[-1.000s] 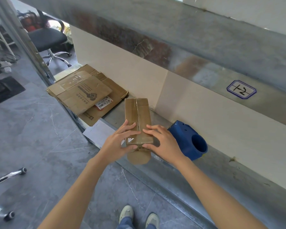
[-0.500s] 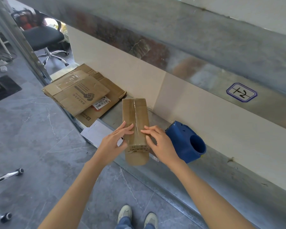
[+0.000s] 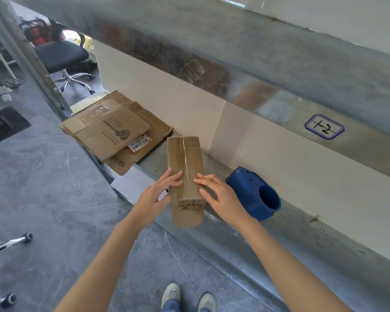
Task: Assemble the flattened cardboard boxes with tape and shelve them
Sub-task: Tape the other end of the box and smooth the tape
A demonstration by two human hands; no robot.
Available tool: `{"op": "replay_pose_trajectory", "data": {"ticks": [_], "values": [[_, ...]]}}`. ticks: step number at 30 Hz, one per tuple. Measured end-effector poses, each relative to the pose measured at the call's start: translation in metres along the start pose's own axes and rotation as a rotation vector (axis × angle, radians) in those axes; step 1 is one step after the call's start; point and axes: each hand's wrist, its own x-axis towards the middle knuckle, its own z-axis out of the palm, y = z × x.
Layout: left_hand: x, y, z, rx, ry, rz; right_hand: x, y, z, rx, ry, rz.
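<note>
As both hands settle on top of it, the small cardboard box (image 3: 185, 164) lies lengthwise on the metal shelf (image 3: 241, 242), its near end jutting out past the front edge. Glossy clear tape runs down the centre seam. Left hand (image 3: 154, 195) has its fingers straight and flat on the left flap, nothing curled, just pressing. Right hand (image 3: 223, 199) mirrors it on the right flap, fingers stretched out and flat, fingertips nearly meeting the left ones at the seam. So both palms are unclenched, pressing rather than grasping. On the box's near end there's a small printed row of squares and a line of text, too tiny to read. Just right of the box, nearly touching the right hand, sits a blue tape dispenser (image 3: 252, 194). Off to the left, a stack of flattened cardboard (image 3: 113, 134) lies on the same shelf, the top sheet printed with a clasped-hands graphic and lines of characters I can't make out. Peeking from under it is a white barcode label (image 3: 139, 143) with a red strip, its code not legible for sure. Up on the shelf beam above, a blue-bordered sticker (image 3: 324, 127) carries handwritten black marks, a cross stroke and a "2". A white sheet (image 3: 131, 184) lies at the shelf edge by the left hand.
</note>
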Motion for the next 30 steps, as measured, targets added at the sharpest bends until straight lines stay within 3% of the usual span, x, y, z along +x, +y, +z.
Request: {"op": "replay_pose_trajectory", "data": {"ticks": [6,23,27,30], "values": [[0.001,0.001,0.001,0.036,0.020,0.003,0.007,0.003,-0.012,-0.053,-0.089,0.005],[-0.002,-0.003,0.018,-0.051,0.194,0.047,0.007,-0.001,0.014,0.090,0.168,0.015],[0.002,-0.006,0.009,-0.086,0.081,0.007,0.006,0.001,0.003,0.052,-0.004,0.053],[0.006,-0.008,-0.007,0.044,-0.070,0.003,0.008,0.009,-0.014,-0.034,-0.168,0.017]]}}
